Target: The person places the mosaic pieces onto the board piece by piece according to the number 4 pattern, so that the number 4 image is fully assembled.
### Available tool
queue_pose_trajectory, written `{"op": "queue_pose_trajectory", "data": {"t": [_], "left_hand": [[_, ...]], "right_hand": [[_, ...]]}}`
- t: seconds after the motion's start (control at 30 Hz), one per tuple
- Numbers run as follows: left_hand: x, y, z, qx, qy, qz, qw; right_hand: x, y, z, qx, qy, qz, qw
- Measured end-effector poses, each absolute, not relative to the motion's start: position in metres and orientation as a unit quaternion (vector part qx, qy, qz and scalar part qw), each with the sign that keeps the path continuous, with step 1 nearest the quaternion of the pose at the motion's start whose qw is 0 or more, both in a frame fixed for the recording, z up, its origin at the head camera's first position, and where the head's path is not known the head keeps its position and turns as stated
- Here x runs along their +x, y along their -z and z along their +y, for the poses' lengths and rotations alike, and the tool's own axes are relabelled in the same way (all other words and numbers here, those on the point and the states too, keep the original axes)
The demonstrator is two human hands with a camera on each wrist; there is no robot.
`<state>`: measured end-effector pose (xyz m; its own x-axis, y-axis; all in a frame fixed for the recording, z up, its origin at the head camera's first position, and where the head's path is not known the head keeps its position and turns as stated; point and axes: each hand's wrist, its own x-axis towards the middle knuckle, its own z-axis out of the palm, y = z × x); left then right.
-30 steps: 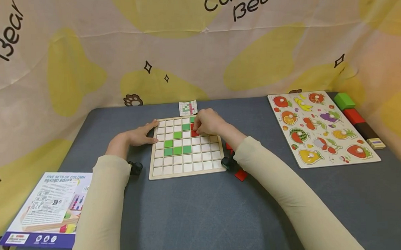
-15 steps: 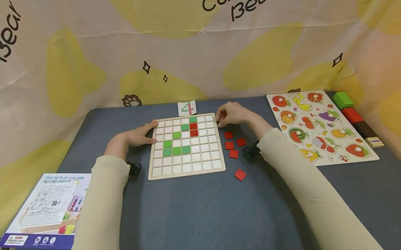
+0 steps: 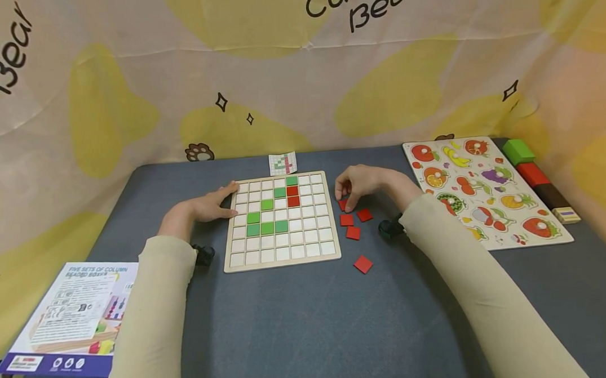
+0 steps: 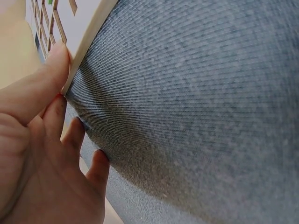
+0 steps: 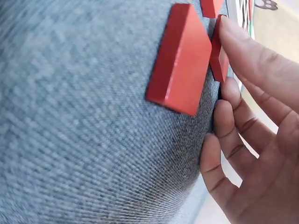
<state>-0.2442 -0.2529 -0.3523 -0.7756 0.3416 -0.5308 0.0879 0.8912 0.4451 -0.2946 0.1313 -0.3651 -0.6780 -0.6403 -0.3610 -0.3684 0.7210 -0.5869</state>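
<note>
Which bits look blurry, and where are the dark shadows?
Head view: mostly clear, soft shadows on the table beside the left sleeve and right sleeve; left wrist view: shadow near the left hand, table blurry at right; right wrist view: table blurry at left, nearest red tile sharper.

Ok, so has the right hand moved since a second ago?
Yes. In the head view, the right hand has gone rightward: it was over the grid board, and is now beyond the board's right edge, at a red tile.
</note>
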Motion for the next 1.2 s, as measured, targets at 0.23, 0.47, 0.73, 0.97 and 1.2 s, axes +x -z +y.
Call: {"op": "queue_pose_trajectory", "data": {"t": [0.23, 0.47, 0.73, 0.97, 1.2], "left_hand": [[-0.244, 0.352, -0.254, 0.117, -0.203, 0.920, 0.316], [-0.244, 0.353, -0.255, 0.113, -0.193, 0.922, 0.315], [-0.244, 0.355, -0.254, 0.114, -0.194, 0.923, 0.313], [-0.246, 0.355, -0.254, 0.118, -0.192, 0.924, 0.310], [-0.246, 0.355, -0.254, 0.118, -0.195, 0.923, 0.311]], "right_hand": [[-0.293, 0.363, 0.127, -0.273, 0.224, 0.905, 0.238], [-0.285, 0.362, 0.112, -0.217, 0.296, 0.918, 0.149], [-0.273, 0.354, 0.078, -0.205, 0.357, 0.905, 0.108], [-0.256, 0.355, 0.046, -0.260, 0.335, 0.897, 0.122], [-0.249, 0.363, 0.034, -0.299, 0.290, 0.902, 0.111]]}}
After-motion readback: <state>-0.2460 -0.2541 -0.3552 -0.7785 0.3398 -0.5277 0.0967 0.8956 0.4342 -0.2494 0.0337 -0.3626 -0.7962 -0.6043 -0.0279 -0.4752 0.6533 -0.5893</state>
